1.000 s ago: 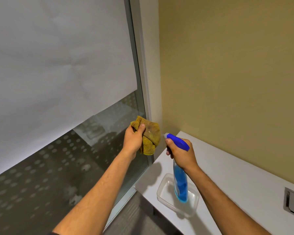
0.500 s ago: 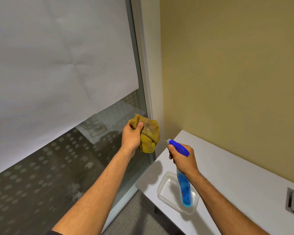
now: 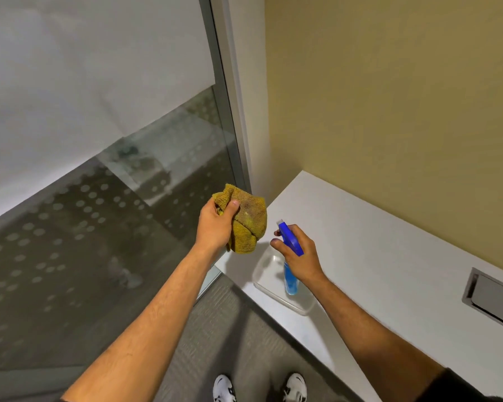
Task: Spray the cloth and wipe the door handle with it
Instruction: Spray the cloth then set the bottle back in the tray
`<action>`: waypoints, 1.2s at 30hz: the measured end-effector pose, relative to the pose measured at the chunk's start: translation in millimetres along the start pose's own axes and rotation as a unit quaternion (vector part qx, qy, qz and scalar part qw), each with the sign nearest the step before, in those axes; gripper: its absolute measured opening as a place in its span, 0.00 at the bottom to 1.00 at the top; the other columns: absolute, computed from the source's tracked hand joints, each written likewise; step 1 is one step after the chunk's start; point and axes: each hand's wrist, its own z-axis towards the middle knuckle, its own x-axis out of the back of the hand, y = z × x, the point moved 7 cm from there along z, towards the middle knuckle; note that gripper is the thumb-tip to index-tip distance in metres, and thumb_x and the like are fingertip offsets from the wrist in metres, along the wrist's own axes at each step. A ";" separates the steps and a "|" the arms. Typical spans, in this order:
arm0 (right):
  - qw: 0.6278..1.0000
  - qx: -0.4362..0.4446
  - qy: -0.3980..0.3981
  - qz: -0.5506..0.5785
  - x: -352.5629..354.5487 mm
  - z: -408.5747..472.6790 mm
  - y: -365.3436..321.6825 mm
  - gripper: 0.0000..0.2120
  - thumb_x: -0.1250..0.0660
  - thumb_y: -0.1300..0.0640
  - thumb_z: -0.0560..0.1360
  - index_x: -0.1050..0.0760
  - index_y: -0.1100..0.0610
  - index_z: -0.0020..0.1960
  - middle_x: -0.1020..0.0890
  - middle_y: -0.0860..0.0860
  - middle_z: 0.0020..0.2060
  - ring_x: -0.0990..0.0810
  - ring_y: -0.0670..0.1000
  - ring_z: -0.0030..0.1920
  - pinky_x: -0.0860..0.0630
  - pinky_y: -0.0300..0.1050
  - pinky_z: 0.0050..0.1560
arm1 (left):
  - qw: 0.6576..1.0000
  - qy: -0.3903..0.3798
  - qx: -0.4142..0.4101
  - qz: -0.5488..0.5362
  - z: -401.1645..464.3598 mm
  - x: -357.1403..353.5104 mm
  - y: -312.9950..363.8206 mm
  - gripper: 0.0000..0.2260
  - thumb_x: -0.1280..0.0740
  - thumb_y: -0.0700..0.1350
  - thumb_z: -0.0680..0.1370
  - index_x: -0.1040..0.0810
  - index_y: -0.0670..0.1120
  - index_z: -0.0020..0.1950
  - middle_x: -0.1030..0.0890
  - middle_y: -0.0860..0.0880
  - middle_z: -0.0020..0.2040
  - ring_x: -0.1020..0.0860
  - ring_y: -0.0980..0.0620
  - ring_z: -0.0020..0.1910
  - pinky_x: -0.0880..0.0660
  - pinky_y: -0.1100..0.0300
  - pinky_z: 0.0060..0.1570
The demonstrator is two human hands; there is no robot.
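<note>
My left hand (image 3: 217,224) grips a crumpled yellow-brown cloth (image 3: 249,220) held up in front of the glass wall. My right hand (image 3: 301,255) holds a spray bottle (image 3: 289,258) with a blue trigger head and blue liquid; its white nozzle points up and left toward the cloth, a short gap away. The bottle's base hangs over a clear plastic tray (image 3: 266,288) on the white counter (image 3: 375,256). No door handle is in view.
A glass wall (image 3: 84,242) with frosted dots and a white blind stands to the left, its metal frame (image 3: 230,126) meeting a yellow wall. A recessed metal hatch (image 3: 491,300) sits in the counter at right. Grey carpet and my white shoes (image 3: 259,387) are below.
The view has tilted downward, bringing my shoes into sight. Both hands have lowered a little toward the counter, and the bottle has come closer to the cloth, its nozzle still aimed at it.
</note>
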 end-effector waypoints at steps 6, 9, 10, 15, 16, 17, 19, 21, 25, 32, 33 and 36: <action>0.999 -0.033 -0.012 -0.029 5.7 7.2 54.4 0.22 0.24 0.53 0.73 0.27 0.54 0.64 0.18 0.50 0.56 0.18 0.52 0.53 0.20 0.32 0.44 | 0.999 -0.006 0.040 0.019 -7.3 -13.4 -50.6 0.10 0.32 0.47 0.84 0.19 0.46 0.63 0.13 0.48 0.56 0.14 0.48 0.55 0.18 0.49 0.60; 0.999 -0.021 -0.004 -0.032 10.8 6.2 71.6 0.21 0.24 0.56 0.73 0.26 0.57 0.62 0.18 0.56 0.55 0.18 0.54 0.52 0.20 0.35 0.47 | 0.998 0.007 0.069 -0.011 -10.6 -10.4 -69.9 0.04 0.32 0.44 0.84 0.18 0.51 0.54 0.11 0.54 0.47 0.12 0.56 0.46 0.16 0.58 0.49; 0.999 -0.024 -0.002 -0.037 11.7 4.0 75.5 0.20 0.24 0.57 0.73 0.27 0.57 0.61 0.18 0.56 0.55 0.18 0.56 0.52 0.20 0.37 0.48 | 0.997 0.010 0.076 -0.020 -11.7 -8.0 -73.7 0.04 0.32 0.44 0.83 0.18 0.51 0.53 0.11 0.54 0.46 0.12 0.57 0.45 0.16 0.61 0.46; 0.996 -0.052 0.006 -0.072 11.1 -6.7 84.0 0.25 0.24 0.56 0.73 0.29 0.55 0.66 0.20 0.54 0.59 0.19 0.55 0.57 0.23 0.31 0.49 | 0.996 0.009 0.086 -0.038 -19.7 12.0 -77.0 0.04 0.32 0.44 0.84 0.17 0.50 0.54 0.11 0.54 0.45 0.12 0.57 0.44 0.17 0.65 0.40; 0.995 -0.059 0.004 -0.082 10.7 -7.5 83.8 0.27 0.23 0.57 0.72 0.30 0.56 0.68 0.20 0.54 0.60 0.20 0.54 0.57 0.24 0.28 0.47 | 0.995 0.008 0.087 -0.041 -22.0 17.2 -76.0 0.04 0.32 0.44 0.84 0.18 0.50 0.54 0.11 0.53 0.46 0.12 0.56 0.44 0.17 0.64 0.41; 0.993 -0.068 0.003 -0.092 10.6 -9.0 83.8 0.31 0.23 0.57 0.72 0.32 0.57 0.70 0.21 0.53 0.61 0.21 0.53 0.58 0.25 0.26 0.46 | 0.995 0.007 0.086 -0.043 -24.5 23.0 -74.8 0.04 0.32 0.44 0.84 0.18 0.50 0.55 0.11 0.53 0.47 0.12 0.56 0.45 0.17 0.64 0.41; 0.990 -0.082 -0.004 -0.111 10.1 -15.9 82.8 0.38 0.21 0.58 0.71 0.36 0.56 0.75 0.25 0.53 0.66 0.24 0.51 0.60 0.26 0.29 0.52 | 0.995 0.002 0.079 -0.054 -30.8 37.0 -69.7 0.04 0.32 0.43 0.84 0.18 0.50 0.55 0.11 0.53 0.46 0.12 0.56 0.45 0.17 0.64 0.41; 0.988 -0.089 -0.013 -0.129 9.2 -26.6 79.4 0.45 0.21 0.59 0.70 0.42 0.53 0.79 0.30 0.53 0.72 0.27 0.53 0.66 0.26 0.44 0.61 | 0.996 -0.004 0.064 -0.055 -39.6 55.9 -61.8 0.04 0.32 0.42 0.84 0.18 0.49 0.55 0.11 0.54 0.45 0.12 0.57 0.43 0.18 0.65 0.39; 0.982 -0.060 0.037 -0.175 1.9 -50.5 45.6 0.53 0.20 0.54 0.69 0.51 0.48 0.82 0.43 0.51 0.81 0.40 0.57 0.79 0.35 0.59 0.75 | 0.998 -0.018 0.036 -0.056 -65.5 107.4 -48.1 0.05 0.32 0.43 0.84 0.18 0.48 0.57 0.11 0.51 0.50 0.12 0.55 0.47 0.18 0.65 0.41; 0.987 0.095 -0.039 -0.120 -156.8 -121.3 -90.3 0.34 0.25 0.43 0.71 0.34 0.41 0.74 0.24 0.45 0.70 0.27 0.48 0.71 0.30 0.50 0.71 | 0.998 -0.025 -0.024 -0.060 -135.2 231.7 -23.3 0.04 0.31 0.43 0.83 0.18 0.48 0.55 0.12 0.51 0.51 0.13 0.54 0.49 0.18 0.60 0.49; 0.989 0.086 -0.094 -0.081 -188.9 -133.7 -103.8 0.31 0.25 0.45 0.71 0.31 0.42 0.72 0.21 0.43 0.66 0.23 0.44 0.67 0.28 0.48 0.69 | 0.998 -0.025 -0.033 -0.056 -147.0 252.6 -20.0 0.04 0.31 0.43 0.83 0.18 0.48 0.56 0.12 0.51 0.51 0.14 0.55 0.48 0.18 0.61 0.50; 0.972 0.000 -0.231 0.033 -278.5 -177.2 -129.5 0.24 0.23 0.42 0.68 0.23 0.40 0.63 0.17 0.44 0.58 0.19 0.47 0.63 0.21 0.51 0.63 | 0.997 -0.011 -0.053 -0.049 -181.1 320.9 -13.0 0.04 0.30 0.43 0.82 0.18 0.46 0.56 0.12 0.51 0.50 0.15 0.57 0.46 0.19 0.63 0.48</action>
